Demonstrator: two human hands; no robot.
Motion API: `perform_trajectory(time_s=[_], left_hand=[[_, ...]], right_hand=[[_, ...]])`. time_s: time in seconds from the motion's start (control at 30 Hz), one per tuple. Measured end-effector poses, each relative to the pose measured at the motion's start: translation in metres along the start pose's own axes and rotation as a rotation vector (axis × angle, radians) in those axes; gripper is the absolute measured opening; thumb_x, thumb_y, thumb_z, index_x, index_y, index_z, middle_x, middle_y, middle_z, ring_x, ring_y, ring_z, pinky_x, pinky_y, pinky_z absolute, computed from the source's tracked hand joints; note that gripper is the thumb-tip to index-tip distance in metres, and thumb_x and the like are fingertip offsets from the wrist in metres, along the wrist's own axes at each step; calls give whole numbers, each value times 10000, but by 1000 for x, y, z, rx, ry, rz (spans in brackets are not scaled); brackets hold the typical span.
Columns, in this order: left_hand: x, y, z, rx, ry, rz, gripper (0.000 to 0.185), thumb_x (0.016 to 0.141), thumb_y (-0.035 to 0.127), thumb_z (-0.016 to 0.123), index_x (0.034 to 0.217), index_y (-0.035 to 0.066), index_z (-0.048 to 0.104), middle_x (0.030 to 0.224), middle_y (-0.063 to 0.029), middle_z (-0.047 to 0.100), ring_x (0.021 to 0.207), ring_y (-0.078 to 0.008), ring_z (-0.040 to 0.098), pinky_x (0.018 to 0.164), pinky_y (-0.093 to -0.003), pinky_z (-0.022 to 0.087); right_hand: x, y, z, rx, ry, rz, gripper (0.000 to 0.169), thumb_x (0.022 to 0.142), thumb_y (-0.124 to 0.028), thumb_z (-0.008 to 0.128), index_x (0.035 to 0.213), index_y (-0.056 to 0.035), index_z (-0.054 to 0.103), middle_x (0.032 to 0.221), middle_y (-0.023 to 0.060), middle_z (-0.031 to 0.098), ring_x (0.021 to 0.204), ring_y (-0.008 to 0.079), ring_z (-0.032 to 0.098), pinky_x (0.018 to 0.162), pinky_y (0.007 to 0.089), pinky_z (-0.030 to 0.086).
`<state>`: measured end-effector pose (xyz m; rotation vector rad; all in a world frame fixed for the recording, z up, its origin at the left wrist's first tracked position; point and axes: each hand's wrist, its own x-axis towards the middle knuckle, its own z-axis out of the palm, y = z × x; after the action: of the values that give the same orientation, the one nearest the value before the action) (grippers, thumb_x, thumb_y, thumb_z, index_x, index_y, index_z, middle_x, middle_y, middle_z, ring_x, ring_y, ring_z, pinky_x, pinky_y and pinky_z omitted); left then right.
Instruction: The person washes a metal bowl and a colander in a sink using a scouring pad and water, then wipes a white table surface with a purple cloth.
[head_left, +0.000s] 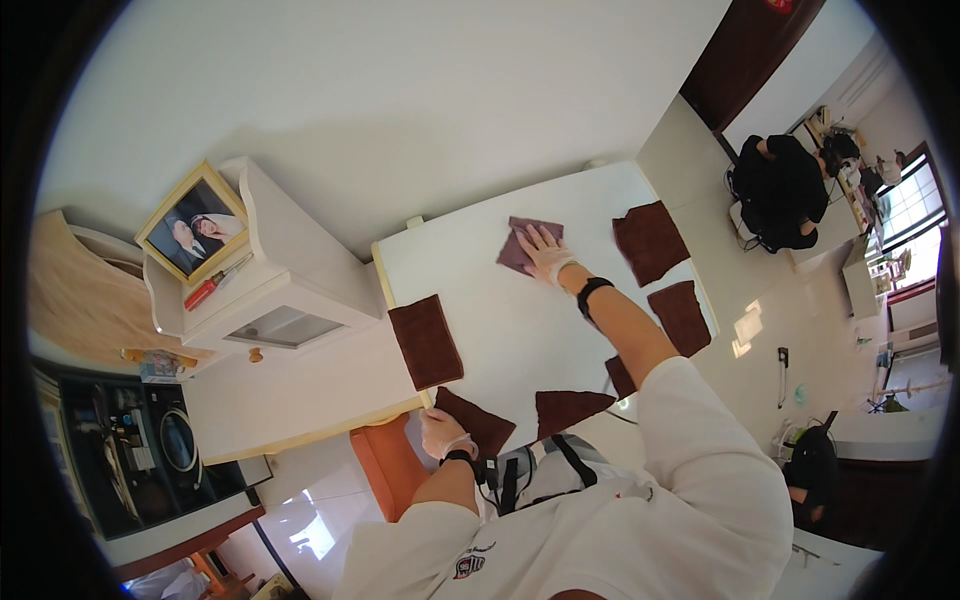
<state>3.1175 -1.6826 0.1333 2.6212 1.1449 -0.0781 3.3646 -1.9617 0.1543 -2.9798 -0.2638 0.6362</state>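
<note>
My right hand (546, 255), in a thin see-through glove, lies flat with fingers spread on a purple cloth (513, 253) on the white tabletop (510, 330). At the table's near left corner, my left hand (442, 433), also gloved, is closed around the table edge. Right beside it a dark brown cloth (480, 421) hangs partly over the front edge. Another brown cloth (426, 342) covers part of the left edge. More brown cloths lie along the front (568, 411) and right side (651, 241) of the table; my right arm partly hides one (621, 375).
Left of the table stands a white cabinet (307, 262) with a framed photo (196, 225) and a red-handled screwdriver (214, 283) on top. An orange chair (388, 465) is close by my left arm. Two people in black (784, 191) (811, 465) are farther off at the right.
</note>
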Motion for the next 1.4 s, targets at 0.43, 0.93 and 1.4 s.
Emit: perform_trajectory(time_s=[0.43, 0.93, 1.4], left_hand=[[3, 1, -1, 4, -111, -80, 327, 892, 326, 328, 905, 97, 560, 735, -168, 634, 688, -362, 611, 600, -473, 481], [2, -7, 12, -13, -51, -44, 352, 887, 329, 340, 815, 82, 580, 734, -170, 634, 679, -365, 611, 607, -471, 486], [6, -9, -1, -263, -74, -37, 467, 856, 288, 426, 1235, 15, 404, 1258, -249, 431, 1096, -393, 474, 876, -465, 412]], right_hand=[[-22, -13, -42, -317, -286, -64, 581, 807, -308, 491, 1353, -151, 367, 1456, 88, 217, 1271, 308, 345, 963, 497, 369], [-271, -14, 56, -191, -181, -4, 348, 760, -316, 665, 906, -8, 592, 960, 126, 583, 925, 249, 577, 723, 350, 499], [-235, 10, 78, 84, -37, -77, 206, 819, -180, 532, 984, -67, 486, 880, 168, 624, 843, 334, 612, 715, 419, 484]])
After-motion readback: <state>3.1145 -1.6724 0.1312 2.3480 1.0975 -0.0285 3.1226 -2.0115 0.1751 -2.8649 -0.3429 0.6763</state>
